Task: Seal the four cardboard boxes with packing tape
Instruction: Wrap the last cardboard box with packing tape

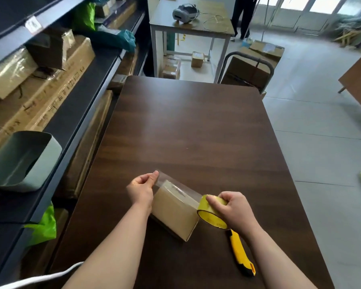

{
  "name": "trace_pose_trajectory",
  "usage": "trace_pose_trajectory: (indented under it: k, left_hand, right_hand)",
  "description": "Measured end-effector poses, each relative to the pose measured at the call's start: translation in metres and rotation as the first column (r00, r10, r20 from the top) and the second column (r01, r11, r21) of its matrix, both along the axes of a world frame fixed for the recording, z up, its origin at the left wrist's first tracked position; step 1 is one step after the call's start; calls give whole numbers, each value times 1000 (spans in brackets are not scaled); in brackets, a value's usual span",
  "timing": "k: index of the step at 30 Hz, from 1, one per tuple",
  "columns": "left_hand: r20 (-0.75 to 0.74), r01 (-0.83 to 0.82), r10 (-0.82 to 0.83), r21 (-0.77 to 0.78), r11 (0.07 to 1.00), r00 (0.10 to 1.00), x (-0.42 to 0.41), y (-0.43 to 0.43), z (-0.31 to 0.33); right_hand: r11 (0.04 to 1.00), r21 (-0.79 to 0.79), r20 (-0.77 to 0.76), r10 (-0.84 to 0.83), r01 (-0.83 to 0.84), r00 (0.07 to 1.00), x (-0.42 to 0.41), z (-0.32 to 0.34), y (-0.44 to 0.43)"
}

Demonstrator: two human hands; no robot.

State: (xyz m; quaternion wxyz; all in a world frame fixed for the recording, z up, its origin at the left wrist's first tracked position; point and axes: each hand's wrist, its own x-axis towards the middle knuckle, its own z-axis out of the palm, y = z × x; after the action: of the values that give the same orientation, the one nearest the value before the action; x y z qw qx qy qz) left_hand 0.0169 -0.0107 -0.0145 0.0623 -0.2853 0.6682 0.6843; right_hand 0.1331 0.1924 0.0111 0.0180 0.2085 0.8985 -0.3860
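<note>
A small cardboard box (175, 211) stands on the dark wooden table (186, 126) near its front edge. My left hand (142, 187) pinches the free end of a clear tape strip (179, 187) just past the box's far left corner. The strip stretches over the box top to a yellow-cored tape roll (212, 213), which my right hand (232, 209) grips at the box's right side.
A yellow and black utility knife (241, 254) lies on the table right of the box. Shelves (56, 97) with cartons run along the left. Beyond the table stand a second table (192, 19), a cart with boxes (252, 63) and a person (243, 15).
</note>
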Motion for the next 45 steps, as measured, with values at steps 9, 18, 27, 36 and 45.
trace_pose_trajectory:
  k: [9,18,27,36,45]
  left_hand:
    - [90,80,-68,-135,988,994,-9,3,-22]
    - [134,87,-60,-203,975,989,-12,6,-29]
    - [100,57,-42,-150,987,994,-10,4,-28]
    - [106,56,-41,-146,988,994,-10,2,-33]
    - [142,82,-50,-229,970,989,-8,4,-35]
  right_hand:
    - [997,73,89,1,-7,996,-5,-8,-4]
    - [989,144,156,19,-41,988,-12,-5,-9]
    - [982,177,172,37,-68,984,-19,-1,-8]
    - [959,260,208,61,-116,976,-30,5,-5]
    - [956,261,235,69,-132,969,-30,0,-4]
